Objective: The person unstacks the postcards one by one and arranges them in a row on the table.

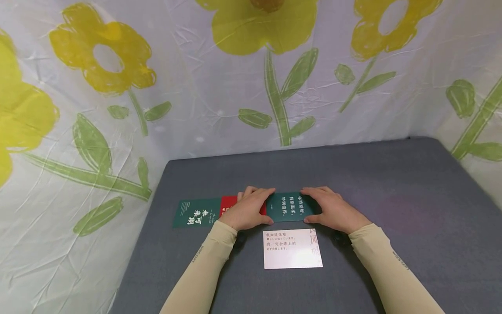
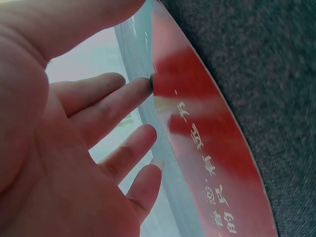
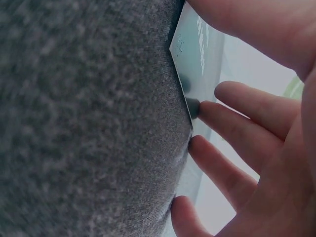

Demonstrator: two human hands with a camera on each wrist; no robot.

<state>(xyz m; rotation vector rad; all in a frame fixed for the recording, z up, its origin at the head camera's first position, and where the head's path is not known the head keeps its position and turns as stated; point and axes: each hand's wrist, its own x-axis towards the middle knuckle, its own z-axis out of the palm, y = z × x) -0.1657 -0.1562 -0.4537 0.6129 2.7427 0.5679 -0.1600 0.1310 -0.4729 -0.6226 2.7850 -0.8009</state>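
A dark green card (image 1: 290,207) with white writing lies on the grey table between both hands. The left hand (image 1: 250,209) spans its left end, thumb by the near edge and forefinger by the far edge. Under that hand is a red card (image 1: 228,203), partly hidden; in the left wrist view, a fingertip touches the red card (image 2: 197,133) and the fingers are loosely extended. The right hand (image 1: 333,208) touches the green card's right end with thumb and forefinger near its corners. Its other fingers reach out fairly straight in the right wrist view, beside the green card (image 3: 190,59).
Another green card (image 1: 198,213) extends the row at left. A pale card (image 1: 292,249) with dark and red writing lies nearer the person. The grey tabletop (image 1: 392,183) meets a white curtain (image 1: 196,87) printed with yellow flowers behind and at the sides.
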